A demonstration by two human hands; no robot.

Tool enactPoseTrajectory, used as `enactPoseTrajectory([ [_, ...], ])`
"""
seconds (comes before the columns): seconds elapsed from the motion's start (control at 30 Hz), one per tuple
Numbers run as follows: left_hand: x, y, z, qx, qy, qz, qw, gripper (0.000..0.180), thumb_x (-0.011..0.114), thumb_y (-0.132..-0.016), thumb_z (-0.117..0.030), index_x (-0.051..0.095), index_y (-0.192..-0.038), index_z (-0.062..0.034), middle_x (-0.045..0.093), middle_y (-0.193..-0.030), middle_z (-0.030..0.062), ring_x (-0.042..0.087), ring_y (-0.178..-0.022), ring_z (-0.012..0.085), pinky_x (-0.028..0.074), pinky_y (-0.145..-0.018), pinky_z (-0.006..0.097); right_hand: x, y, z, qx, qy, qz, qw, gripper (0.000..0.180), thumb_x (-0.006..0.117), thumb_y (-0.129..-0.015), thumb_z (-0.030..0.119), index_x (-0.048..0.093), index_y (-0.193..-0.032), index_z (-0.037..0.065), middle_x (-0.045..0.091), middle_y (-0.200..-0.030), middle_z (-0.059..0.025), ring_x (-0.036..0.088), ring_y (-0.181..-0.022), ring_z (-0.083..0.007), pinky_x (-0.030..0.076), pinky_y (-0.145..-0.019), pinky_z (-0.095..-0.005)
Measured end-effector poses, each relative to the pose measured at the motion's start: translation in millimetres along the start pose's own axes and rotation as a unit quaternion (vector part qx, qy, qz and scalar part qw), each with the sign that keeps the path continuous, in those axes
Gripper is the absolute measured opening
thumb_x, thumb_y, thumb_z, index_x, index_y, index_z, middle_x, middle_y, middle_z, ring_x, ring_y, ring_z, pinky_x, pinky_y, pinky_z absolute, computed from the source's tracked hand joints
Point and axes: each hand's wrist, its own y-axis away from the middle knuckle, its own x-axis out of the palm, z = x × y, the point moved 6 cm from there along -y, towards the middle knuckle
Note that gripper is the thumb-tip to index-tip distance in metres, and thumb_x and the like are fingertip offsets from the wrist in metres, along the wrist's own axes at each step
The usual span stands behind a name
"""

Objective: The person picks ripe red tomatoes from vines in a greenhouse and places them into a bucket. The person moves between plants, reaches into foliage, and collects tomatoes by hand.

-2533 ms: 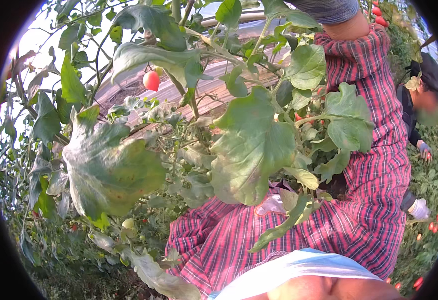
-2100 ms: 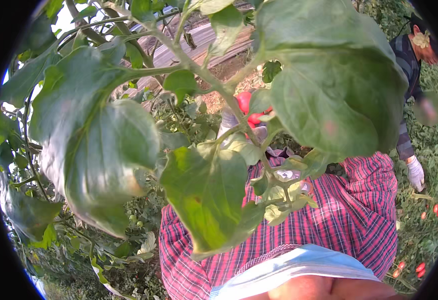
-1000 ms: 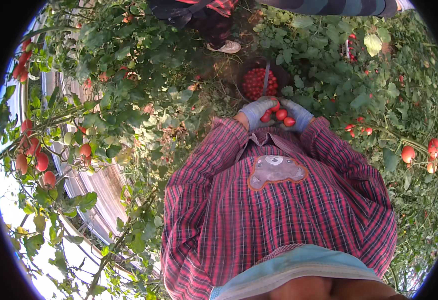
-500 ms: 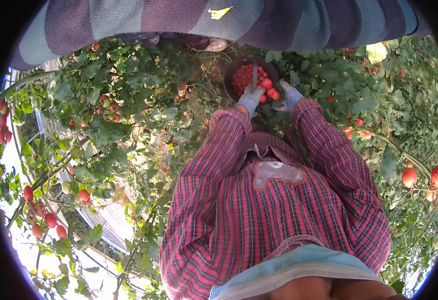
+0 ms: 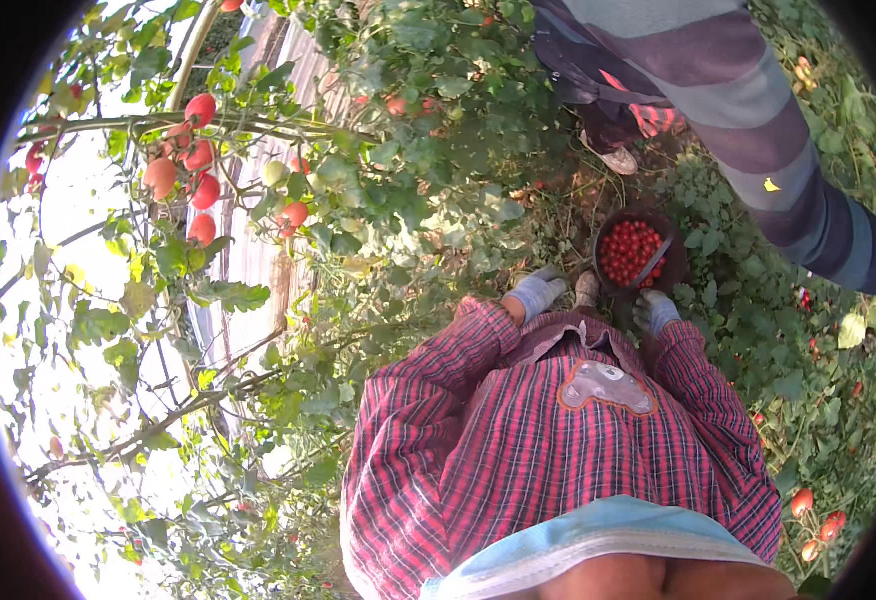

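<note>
Far left, against bright sky, a bunch of ripe tomatoes [image 5: 190, 150] hangs on a bent vine stem [image 5: 188, 122], w/ one pale unripe tomato [image 5: 275, 173] just beside it and a light plastic sheet [image 5: 248, 250] behind the leaves. Moving right, the person's plaid shirt [image 5: 548, 460] fills the lower middle, both sleeves running up toward the ground ahead. Left hand [image 5: 538, 292], in a grey glove, sits near the bucket [image 5: 641, 253] but apart from it, off its lower-left side; fingers look loosely curled and I see nothing in them, tho it's too small to be sure. A shoe toe [image 5: 587, 289] shows between the two hands. Right hand [image 5: 653, 310], also gloved, is right under the bucket's near rim, touching or nearly so; can't tell if it's gripping the rim or just resting. The bucket is dark, round, standing upright on the ground among low plants, about full of small red tomatoes, w/ its handle [image 5: 653, 262] lying slantwise across the fruit. So the bucket lies straight ahead and a bit right of the hands, right hand clearly nearer. Further right, another person's striped sleeve [image 5: 758, 130] crosses the top corner, their shoe [image 5: 618, 160] past the bucket. More red fruit [image 5: 803, 500] low at right.
</note>
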Motion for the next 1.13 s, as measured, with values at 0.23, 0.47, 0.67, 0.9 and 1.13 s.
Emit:
enactPoseTrajectory([
  [0.23,-37.1,78.5,-135.5,0.184,0.14,-0.043,0.972,0.033,0.058,-0.093,-0.023,0.058,-0.121,-0.0062,0.061,-0.102,0.0029,0.056,-0.087,0.0115,0.047,-0.08,0.027,124.3,98.3,91.9,-0.147,0.102,0.152,0.972,0.022,0.051,-0.093,0.022,0.056,-0.115,0.019,0.062,-0.098,0.0015,0.06,-0.078,-0.0145,0.049,-0.068,-0.0339],
  [0.47,-123.1,187.9,-213.1,0.355,0.286,-0.23,0.86,0.033,0.058,-0.094,-0.028,0.056,-0.114,-0.0021,0.061,-0.103,0.0078,0.06,-0.088,0.0153,0.05,-0.078,0.03,192.7,216.3,145.0,-0.305,0.138,0.282,0.899,0.022,0.053,-0.091,0.017,0.062,-0.111,0.011,0.063,-0.095,0.0013,0.06,-0.077,-0.0112,0.05,-0.066,-0.0267],
  [0.67,-166.6,262.3,-225.0,0.456,0.348,-0.368,0.732,0.041,0.06,-0.091,-0.034,0.052,-0.117,-0.0027,0.06,-0.104,0.0115,0.061,-0.086,0.019,0.053,-0.072,0.033,228.6,436.4,233.4,-0.694,0.195,0.35,0.599,0.024,0.058,-0.092,0.025,0.065,-0.097,0.002,0.064,-0.089,-0.005,0.058,-0.077,-0.0111,0.048,-0.069,-0.0254],
  [0.9,-83.4,269.9,-257.4,0.52,0.2,-0.321,0.766,0.036,0.059,-0.092,-0.035,0.057,-0.105,-0.0007,0.059,-0.095,0.0111,0.06,-0.08,0.02,0.051,-0.069,0.033,263.5,540.4,325.4,-0.851,0.182,0.297,0.392,0.03,0.059,-0.09,0.014,0.057,-0.117,0.001,0.065,-0.102,-0.0053,0.059,-0.097,-0.0139,0.047,-0.085,-0.0246],
  [1.13,-52.4,255.1,-243.6,0.534,0.164,-0.311,0.769,0.043,0.06,-0.09,-0.042,0.058,-0.103,-0.0018,0.06,-0.094,0.012,0.061,-0.076,0.022,0.051,-0.07,0.034,306.1,457.5,323.0,-0.599,0.232,0.514,0.569,0.064,0.065,-0.086,0.021,0.035,-0.143,0.014,0.042,-0.14,-0.006,0.04,-0.13,-0.0194,0.051,-0.094,-0.0413],
])
